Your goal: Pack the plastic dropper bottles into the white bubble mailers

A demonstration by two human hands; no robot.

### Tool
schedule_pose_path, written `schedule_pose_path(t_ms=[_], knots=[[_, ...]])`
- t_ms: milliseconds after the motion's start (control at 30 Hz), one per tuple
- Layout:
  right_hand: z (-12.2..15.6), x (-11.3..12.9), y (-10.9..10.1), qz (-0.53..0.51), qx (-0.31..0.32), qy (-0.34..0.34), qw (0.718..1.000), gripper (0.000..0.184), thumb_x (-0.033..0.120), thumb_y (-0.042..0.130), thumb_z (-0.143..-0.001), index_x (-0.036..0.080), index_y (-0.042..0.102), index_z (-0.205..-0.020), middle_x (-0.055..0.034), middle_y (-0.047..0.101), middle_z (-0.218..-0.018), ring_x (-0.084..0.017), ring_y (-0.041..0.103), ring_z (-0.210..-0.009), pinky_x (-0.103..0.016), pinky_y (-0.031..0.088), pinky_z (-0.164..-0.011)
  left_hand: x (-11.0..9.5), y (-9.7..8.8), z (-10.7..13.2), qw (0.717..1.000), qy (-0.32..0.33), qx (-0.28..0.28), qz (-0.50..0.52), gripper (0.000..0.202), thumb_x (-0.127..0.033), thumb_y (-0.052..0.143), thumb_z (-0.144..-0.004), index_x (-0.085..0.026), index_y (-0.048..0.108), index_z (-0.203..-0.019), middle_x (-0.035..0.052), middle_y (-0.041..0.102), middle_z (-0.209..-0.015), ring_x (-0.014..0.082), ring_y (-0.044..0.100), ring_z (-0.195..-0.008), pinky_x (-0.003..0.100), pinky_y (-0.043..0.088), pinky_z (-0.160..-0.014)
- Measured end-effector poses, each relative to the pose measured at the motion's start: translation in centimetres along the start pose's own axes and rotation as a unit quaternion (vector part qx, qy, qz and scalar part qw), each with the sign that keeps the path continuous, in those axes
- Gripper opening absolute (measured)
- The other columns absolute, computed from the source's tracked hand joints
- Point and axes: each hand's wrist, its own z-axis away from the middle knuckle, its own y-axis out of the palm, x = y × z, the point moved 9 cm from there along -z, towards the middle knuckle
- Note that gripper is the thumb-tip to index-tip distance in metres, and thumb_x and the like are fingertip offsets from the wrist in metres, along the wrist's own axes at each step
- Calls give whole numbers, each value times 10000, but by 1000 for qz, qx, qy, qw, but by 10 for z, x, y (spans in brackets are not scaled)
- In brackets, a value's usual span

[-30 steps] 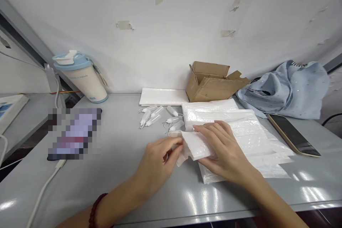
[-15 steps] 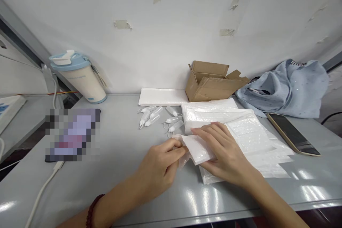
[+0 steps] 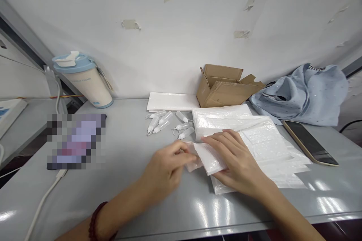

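Your left hand [image 3: 165, 167] is pinching the left end of a white pouch [image 3: 210, 158], fingers closed on it; your right hand [image 3: 237, 158] is gripping its other end, fingers lying over the top and thumb beneath; the pouch is resting against the near-left edge of the stack of bags [image 3: 263, 143], which is spreading toward 3 o'clock; small dropper bottles [image 3: 166, 122] are lying at 11 o'clock from the pouch, a cardboard box [image 3: 223, 86] at 12 o'clock.

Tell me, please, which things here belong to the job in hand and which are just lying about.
In hand: white pouch, held by left hand and right hand; pouch stack; small bottles.
Lying about: cup, cardboard box, blue cloth, phone.
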Motion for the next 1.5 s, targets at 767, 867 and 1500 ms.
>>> schedule_pose_path(t_ms=[767, 867, 1500], knots=[[1, -10, -9, 9, -48, 2, 999, 524, 175, 606, -734, 117, 448, -1229, -105, 612, -1032, -232, 527, -931, -414, 372, -839, 30, -81, 1, 928, -111, -253, 250, 545, -231, 672, -768, -254, 355, -1211, 4, 669, -889, 164, 641, -782, 336, 525, -741], [1, -10, -11, 17, -62, -1, 998, 515, 179, 612, -733, 101, 462, -1219, -110, 614, -1010, -236, 536, -921, -426, 376, -838, 21, -60, 1, 930, -127, -192, 286, 491, -203, 680, -781, -259, 385, -1170, 21, 714, -924, 152, 663, -735, 303, 541, -678], [2, -2, -14, 177, -65, -6, 982, 432, 237, 570, -824, 75, 484, -1215, -142, 642, -1071, -254, 564, -980, -439, 363, -900, 19, -20, 3, 980, -148, -104, 81, 242, -377, 615, -830, -206, 695, -981, 3, 717, -770, 135, 628, -654, 221, 504, -597]])
